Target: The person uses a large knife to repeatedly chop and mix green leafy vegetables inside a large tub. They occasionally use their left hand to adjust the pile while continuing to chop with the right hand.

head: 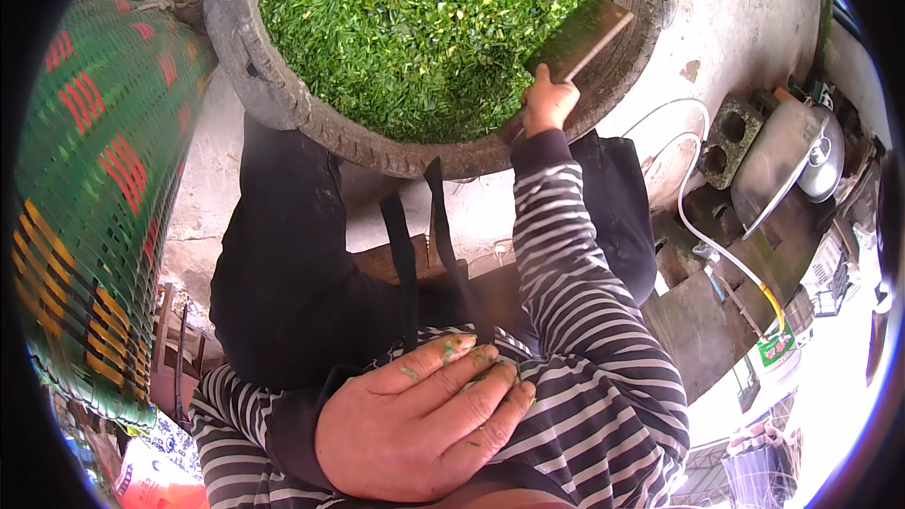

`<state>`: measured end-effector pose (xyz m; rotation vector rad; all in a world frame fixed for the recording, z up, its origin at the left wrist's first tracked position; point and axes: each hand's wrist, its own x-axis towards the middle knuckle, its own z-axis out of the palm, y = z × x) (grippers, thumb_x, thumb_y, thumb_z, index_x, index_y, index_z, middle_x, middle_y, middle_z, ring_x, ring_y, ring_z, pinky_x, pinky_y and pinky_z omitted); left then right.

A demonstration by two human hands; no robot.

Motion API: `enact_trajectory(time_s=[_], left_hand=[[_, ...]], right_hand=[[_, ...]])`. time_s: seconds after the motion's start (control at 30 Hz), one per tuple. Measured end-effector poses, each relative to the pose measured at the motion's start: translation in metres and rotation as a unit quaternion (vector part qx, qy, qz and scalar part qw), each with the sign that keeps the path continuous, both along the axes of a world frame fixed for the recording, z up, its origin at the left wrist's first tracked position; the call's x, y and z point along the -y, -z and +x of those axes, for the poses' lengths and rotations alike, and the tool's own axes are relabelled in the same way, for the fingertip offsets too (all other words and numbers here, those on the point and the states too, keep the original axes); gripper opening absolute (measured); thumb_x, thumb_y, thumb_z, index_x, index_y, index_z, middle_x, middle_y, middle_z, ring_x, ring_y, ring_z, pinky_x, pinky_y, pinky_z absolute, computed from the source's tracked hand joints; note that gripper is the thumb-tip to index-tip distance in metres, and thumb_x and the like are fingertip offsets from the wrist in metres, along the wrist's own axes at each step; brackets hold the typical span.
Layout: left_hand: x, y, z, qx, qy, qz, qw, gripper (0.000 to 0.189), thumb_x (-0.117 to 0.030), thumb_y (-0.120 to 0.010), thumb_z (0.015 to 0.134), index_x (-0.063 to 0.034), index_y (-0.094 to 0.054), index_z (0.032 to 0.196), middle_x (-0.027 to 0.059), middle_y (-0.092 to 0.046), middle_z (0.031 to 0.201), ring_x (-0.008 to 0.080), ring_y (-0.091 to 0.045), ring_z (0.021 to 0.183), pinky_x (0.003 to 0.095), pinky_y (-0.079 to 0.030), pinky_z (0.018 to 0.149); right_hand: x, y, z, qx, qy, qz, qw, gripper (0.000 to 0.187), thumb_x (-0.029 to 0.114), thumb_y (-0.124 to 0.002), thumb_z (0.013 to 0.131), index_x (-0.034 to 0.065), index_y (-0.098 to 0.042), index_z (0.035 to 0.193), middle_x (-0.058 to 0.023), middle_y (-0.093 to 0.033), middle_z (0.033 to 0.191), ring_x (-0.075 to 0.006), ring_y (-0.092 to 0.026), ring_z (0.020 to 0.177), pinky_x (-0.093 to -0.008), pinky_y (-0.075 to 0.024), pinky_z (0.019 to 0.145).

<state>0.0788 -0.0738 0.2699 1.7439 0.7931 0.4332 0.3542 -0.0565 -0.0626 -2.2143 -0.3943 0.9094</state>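
My right hand point(550, 100) grips the handle of a broad cleaver point(581, 41). Its blade lies at a slant over the right front part of a tub, near the rim. Finely chopped green leaves point(424, 35) fill the round, dark tub point(417, 159), whose ridged wall looks like a rubber tyre. Close to the camera, my left hand point(428, 413) is held before my chest with its back showing. Green scraps stick to its fingers, which lie near one another. Its palm is hidden, so whether anything is in it cannot be seen.
On the left stands a large green woven basket point(106, 155) with red and yellow bands. At right, a metal basin point(774, 155) leans beside a concrete block point(732, 131). A white hose point(707, 237) curves over boards there. Black straps point(403, 261) hang between my knees.
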Motion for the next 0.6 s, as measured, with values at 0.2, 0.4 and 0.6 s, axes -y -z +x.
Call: enact_trajectory(time_s=[0.2,0.4,0.6], left_hand=[[0.003,-0.002,-0.002,0.012,-0.016,0.002,1.0,0.024,-0.017,-0.057,0.078,-0.0073,-0.071,0.096,0.0068,-0.068,0.094,0.0183,-0.066,0.09,0.0316,-0.048,0.087],[0.001,0.0,-0.001,0.004,-0.009,-0.007,1.0,0.023,-0.017,-0.058,0.078,-0.0072,-0.071,0.095,0.0072,-0.068,0.094,0.0186,-0.066,0.09,0.0314,-0.049,0.085],[0.0,0.0,-0.002,0.028,-0.014,-0.002,1.0,0.024,-0.016,-0.057,0.078,-0.0066,-0.07,0.096,0.0074,-0.067,0.094,0.0189,-0.066,0.09,0.0313,-0.049,0.085]], right_hand=[[0.014,0.051,0.026,0.153,-0.114,-0.123,0.974,0.028,0.018,-0.072,0.078,-0.0083,-0.066,0.084,-0.0226,-0.067,0.078,-0.0321,-0.067,0.07,-0.0373,-0.0508,0.066],[-0.004,0.004,0.0,0.135,-0.135,-0.062,0.98,0.024,0.016,-0.071,0.078,-0.0071,-0.066,0.082,-0.0168,-0.066,0.071,-0.0234,-0.064,0.061,-0.0345,-0.0495,0.061],[-0.003,0.035,0.01,0.143,-0.153,-0.106,0.972,0.027,0.018,-0.071,0.078,-0.0087,-0.064,0.081,-0.0225,-0.066,0.076,-0.0338,-0.066,0.07,-0.0385,-0.0505,0.068]])
